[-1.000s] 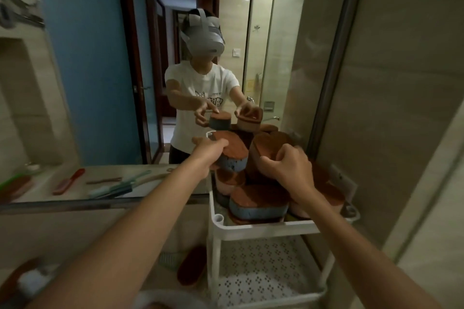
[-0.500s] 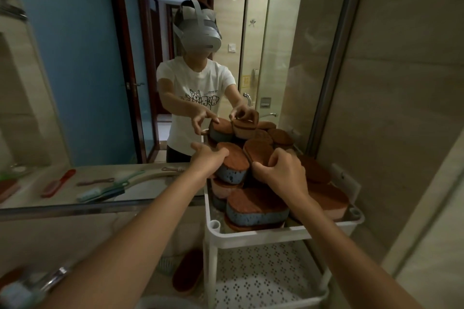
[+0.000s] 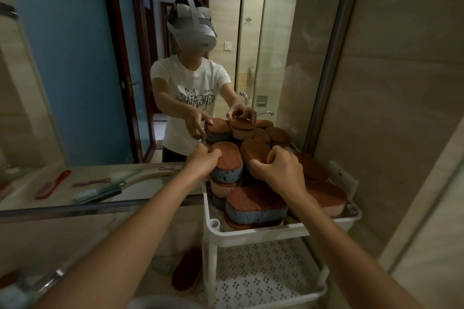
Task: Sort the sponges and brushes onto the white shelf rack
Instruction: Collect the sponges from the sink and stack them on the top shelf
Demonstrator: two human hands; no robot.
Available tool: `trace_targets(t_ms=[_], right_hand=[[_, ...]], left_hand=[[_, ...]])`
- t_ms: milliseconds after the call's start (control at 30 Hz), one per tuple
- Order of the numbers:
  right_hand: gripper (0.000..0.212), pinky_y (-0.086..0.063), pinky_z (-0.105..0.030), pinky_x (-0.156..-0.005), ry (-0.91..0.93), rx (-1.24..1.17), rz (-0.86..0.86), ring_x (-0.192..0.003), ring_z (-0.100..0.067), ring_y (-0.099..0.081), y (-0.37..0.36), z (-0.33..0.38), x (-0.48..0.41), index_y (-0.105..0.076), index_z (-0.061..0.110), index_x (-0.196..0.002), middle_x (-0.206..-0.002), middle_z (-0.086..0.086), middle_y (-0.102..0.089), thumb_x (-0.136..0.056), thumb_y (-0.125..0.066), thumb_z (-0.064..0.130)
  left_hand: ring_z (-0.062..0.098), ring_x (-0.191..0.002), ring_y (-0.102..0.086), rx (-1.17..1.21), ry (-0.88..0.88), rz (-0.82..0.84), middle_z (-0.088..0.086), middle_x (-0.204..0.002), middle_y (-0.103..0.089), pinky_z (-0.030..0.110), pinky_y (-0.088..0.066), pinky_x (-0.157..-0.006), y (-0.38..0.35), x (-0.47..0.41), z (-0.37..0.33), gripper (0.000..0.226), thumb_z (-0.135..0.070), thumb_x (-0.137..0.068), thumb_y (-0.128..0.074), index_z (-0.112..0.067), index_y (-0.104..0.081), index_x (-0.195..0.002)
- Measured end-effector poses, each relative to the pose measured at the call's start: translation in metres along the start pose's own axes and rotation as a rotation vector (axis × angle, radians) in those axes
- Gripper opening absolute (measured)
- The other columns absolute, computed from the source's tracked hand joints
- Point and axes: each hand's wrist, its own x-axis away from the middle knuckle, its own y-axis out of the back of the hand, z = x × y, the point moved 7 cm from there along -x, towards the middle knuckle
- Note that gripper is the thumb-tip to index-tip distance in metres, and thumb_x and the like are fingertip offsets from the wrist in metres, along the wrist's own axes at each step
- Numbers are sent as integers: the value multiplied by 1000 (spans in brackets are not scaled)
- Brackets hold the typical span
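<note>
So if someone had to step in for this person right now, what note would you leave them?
Left hand grips the blue sponge on top of the pile.
Right hand grips a tilted brown-topped sponge beside it.
The top tier of the white shelf rack is piled with sponges.
Done: many sponges racked.
Left: settle the two held sponges, then the brushes. A brown brush lies left of the rack, and the mirror shows a red brush and a green brush on the counter.
</note>
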Motion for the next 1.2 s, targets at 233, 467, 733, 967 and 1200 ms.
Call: trace_targets(t_ms=[233,467,733,967,1200], right_hand=[[33,-37,-29,-66,6,30,-15,-88,-26,-56,4,12,1,-52,15,-87,-99,-8,-55,-76,-64,44],[45,-43,-40,-94,100,191,82,-117,-36,-47,-7,16,3,-50,36,-131,-127,-14,-44,-88,-50,48],[39,-33,-47,-103,146,265,183,-127,-40,-31,-12,19,4,-47,38,-132,-137,-17,-35,-96,-34,38],[40,-32,-47,-102,241,437,97,-129,-33,-29,-10,31,16,-46,24,-134,-140,-13,-35,-98,-30,32],[37,-26,-42,-110,327,358,-10,-130,-30,-31,-1,53,29,-57,14,-123,-137,-13,-43,-96,-35,25]], left_hand=[[33,-111,-55,-138,-47,-22,16,-123,-55,39,-48,-92,-4,-1,-4,41,-35,-94,-38,-10,-44,-127],[38,-112,-54,-160,-26,-22,20,-127,-52,48,-48,-95,-9,-5,2,45,-39,-93,-36,-13,-40,-130],[42,-113,-54,-170,-14,-24,22,-127,-52,51,-48,-96,-13,-8,7,53,-45,-89,-37,-17,-34,-135],[40,-125,-45,-193,6,-5,20,-140,-42,51,-41,-103,-15,-6,5,58,-46,-91,-33,-19,-27,-143],[35,-127,-44,-133,-54,-31,18,-141,-43,49,-39,-105,0,14,-5,55,-45,-99,-15,-14,-38,-139]])
